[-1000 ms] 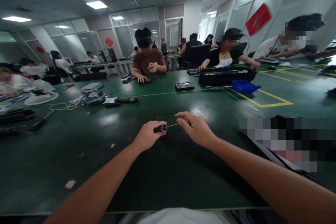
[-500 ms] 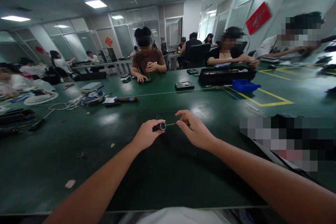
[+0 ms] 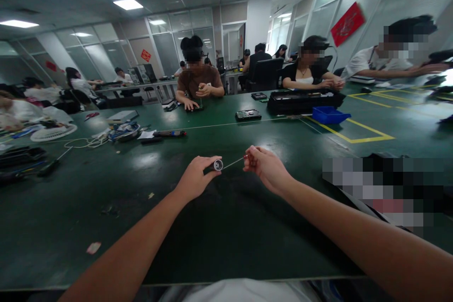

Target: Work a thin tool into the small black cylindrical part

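My left hand (image 3: 196, 179) is closed round a small dark cylinder with a silver round end (image 3: 218, 165), held just above the green table (image 3: 219, 240). My right hand (image 3: 265, 167) is closed in a pinch on a thin screwdriver (image 3: 234, 162) with a reddish handle. Its slim metal shaft runs left and its tip meets the cylinder's silver end. Both hands sit at the middle of the table, a short way in front of me.
A blurred dark object (image 3: 385, 193) lies at my right. Across the table are a black device (image 3: 248, 115), a long black tray (image 3: 304, 101), a blue bin (image 3: 329, 115), cables and tools (image 3: 123, 133), a white fan (image 3: 53, 133). Several people sit working on the far side.
Both hands have lifted slightly. My right hand closed tighter on the screwdriver's handle and tilted it, so the shaft now slopes down to the cylinder. A worker opposite pulled both hands together.
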### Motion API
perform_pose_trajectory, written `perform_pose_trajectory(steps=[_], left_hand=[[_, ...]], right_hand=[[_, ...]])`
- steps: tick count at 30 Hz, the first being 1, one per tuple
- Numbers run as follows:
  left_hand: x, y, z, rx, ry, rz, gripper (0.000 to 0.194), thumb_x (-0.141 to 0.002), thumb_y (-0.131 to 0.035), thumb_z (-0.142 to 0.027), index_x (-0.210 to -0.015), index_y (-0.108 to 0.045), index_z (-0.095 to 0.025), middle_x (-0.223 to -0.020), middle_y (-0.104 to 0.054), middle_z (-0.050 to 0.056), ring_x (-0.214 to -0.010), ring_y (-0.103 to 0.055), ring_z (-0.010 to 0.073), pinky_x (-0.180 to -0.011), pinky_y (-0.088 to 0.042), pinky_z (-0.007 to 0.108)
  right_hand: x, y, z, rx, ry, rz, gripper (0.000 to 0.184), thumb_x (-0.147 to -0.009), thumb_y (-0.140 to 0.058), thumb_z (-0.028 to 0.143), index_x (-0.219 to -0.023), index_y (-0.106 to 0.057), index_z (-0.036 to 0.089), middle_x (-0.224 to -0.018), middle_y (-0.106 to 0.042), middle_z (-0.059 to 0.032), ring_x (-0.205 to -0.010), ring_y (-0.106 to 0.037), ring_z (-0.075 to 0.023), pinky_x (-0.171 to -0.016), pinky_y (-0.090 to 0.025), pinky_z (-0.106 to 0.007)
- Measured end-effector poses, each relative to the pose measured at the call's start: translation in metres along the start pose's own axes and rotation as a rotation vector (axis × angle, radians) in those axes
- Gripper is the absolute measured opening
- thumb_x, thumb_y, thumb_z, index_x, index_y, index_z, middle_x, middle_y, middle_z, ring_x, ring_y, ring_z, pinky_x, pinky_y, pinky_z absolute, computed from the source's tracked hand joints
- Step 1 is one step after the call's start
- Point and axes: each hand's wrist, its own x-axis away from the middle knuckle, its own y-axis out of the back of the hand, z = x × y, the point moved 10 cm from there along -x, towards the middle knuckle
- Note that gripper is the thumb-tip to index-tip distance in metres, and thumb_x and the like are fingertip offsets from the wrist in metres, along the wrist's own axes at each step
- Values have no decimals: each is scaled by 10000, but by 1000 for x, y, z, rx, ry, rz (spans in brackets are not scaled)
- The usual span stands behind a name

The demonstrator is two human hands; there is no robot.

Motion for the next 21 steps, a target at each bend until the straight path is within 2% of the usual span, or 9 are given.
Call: perform_pose_trajectory(steps=[4, 9, 14, 18, 21], left_hand=[[1, -4, 6, -6, 88, 46, 431, -862, -659, -309, -1289, -603, -290, -1151, -672, 33, -1027, -579, 230, -914, -436, 373], [2, -7, 0, -14, 95, 74, 430, -859, -662, -347, -1282, -611, -293, -1115, -688, 27, -986, -582, 232, -890, -438, 372], [1, -7, -1, -16, 94, 68, 413, -835, -695, -310, -1243, -640, -282, -1114, -694, 26, -995, -591, 229, -906, -432, 368], [2, -8, 2, -11, 88, 57, 413, -829, -703, -294, -1237, -643, -291, -1123, -692, 19, -1021, -592, 231, -908, -432, 371], [2, -9, 4, -10, 79, 56, 413, -830, -700, -288, -1239, -642, -295, -1118, -691, 17, -1022, -594, 229, -910, -435, 371]], right_hand=[[3, 0, 13, 161, 161, -28, 279, -861, -592, 464, -886, -569, 187, -777, -608, -12, -686, -600, -143, -675, -522, -316], [11, -10, 28, 433, 315, 9, 249, -927, -514, 433, -933, -564, 189, -789, -642, -23, -720, -630, -159, -727, -521, -344], [20, -15, 39, 615, 357, 0, 230, -941, -498, 408, -942, -587, 195, -799, -676, -28, -744, -656, -165, -714, -508, -323], [24, -15, 46, 836, 340, -44, 305, -856, -623, 488, -783, -623, 192, -615, -635, -1, -559, -577, -149, -539, -421, -279], [26, -17, 50, 907, 364, -45, 311, -850, -630, 493, -766, -637, 194, -573, -612, 7, -524, -553, -145, -513, -394, -276]])
